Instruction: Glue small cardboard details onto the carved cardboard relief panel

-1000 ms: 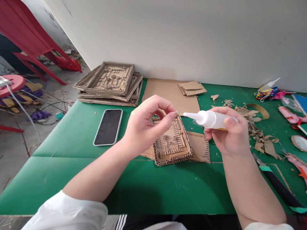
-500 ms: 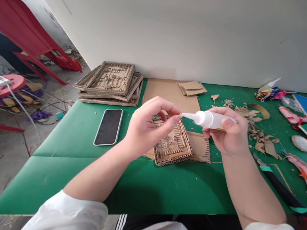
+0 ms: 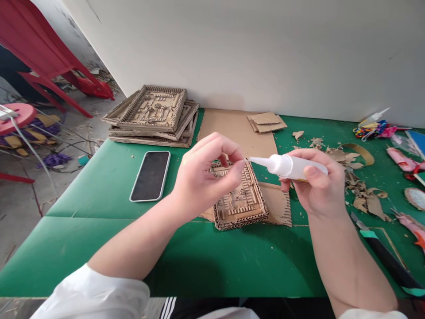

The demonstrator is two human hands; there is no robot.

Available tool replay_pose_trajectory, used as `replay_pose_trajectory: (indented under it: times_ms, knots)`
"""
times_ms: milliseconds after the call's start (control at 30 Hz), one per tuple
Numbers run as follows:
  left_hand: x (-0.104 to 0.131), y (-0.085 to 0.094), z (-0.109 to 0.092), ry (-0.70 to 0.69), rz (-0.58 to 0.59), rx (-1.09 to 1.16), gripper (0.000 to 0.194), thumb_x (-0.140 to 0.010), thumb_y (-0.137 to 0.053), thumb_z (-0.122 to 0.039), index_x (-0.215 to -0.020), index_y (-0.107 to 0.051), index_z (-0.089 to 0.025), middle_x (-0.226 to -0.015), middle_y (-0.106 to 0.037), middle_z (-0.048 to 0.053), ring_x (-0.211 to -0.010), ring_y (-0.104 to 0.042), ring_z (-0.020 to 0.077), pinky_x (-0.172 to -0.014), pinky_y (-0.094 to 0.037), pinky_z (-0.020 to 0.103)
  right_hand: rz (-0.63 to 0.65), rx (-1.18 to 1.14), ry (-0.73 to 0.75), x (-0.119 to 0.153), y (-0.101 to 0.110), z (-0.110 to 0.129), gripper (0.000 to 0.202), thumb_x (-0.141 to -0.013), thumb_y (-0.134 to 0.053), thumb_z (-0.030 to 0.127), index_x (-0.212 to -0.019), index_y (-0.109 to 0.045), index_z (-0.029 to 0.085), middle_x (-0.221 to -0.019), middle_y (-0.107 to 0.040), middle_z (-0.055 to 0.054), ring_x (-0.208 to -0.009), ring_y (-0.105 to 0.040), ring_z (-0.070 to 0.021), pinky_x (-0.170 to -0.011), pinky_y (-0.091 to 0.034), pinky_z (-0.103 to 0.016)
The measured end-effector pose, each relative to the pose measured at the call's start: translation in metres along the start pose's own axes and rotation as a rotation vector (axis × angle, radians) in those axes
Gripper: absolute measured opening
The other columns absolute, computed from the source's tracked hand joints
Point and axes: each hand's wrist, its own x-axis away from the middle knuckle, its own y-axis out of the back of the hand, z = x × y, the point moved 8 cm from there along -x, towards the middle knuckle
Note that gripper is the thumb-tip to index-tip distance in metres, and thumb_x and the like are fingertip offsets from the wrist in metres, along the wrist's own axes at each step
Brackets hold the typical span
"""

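My right hand (image 3: 320, 181) grips a white glue bottle (image 3: 285, 166), its thin nozzle pointing left. Just left of the nozzle tip, the thumb and forefinger of my left hand (image 3: 210, 173) are pinched together; whatever they hold is too small to make out. Below both hands lies a small framed cardboard relief (image 3: 241, 204) with corrugated edges and raised strips. My left hand covers its upper left part. Under the relief sits a flat cardboard piece (image 3: 279, 206) with a ragged right edge.
Several framed cardboard panels (image 3: 156, 110) are stacked at the back left, near a phone (image 3: 150, 176). Cardboard sheets (image 3: 229, 126) lie behind my hands. Torn scraps (image 3: 368, 199), a utility knife (image 3: 385, 252) and pink-handled tools (image 3: 403, 159) lie on the right of the green table (image 3: 109, 239).
The pinched fingertips of my left hand have drawn slightly left, leaving a small gap from the nozzle. The glue bottle has shifted only slightly.
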Motion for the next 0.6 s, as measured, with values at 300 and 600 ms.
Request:
replay_pose_trajectory:
  times_ms: [300,600]
  knots:
    - [0.002,0.008,0.006,0.052,-0.077,0.16,0.008,-0.084,-0.056,-0.017,-0.08,-0.058,-0.023,-0.075,-0.058,0.0,-0.07,-0.056,0.0109,-0.059,-0.048,0.027,0.01,-0.013,0.03,-0.001,0.002,0.0,0.019,-0.072,-0.068,0.042,-0.083,-0.069,0.026,-0.064,-0.064,0.001,-0.044,-0.058,-0.0111,-0.034,-0.046,-0.023]
    - [0.002,0.023,0.024,0.214,-0.267,0.398,0.004,-0.081,-0.065,-0.027,-0.079,-0.062,-0.025,-0.075,-0.061,0.0,-0.067,-0.058,0.0119,-0.055,-0.047,0.026,0.045,0.184,0.276,0.002,0.003,0.007,0.032,-0.07,-0.072,0.022,-0.1,-0.064,0.031,-0.095,-0.065,0.0,-0.078,-0.065,-0.0169,-0.059,-0.056,-0.032]
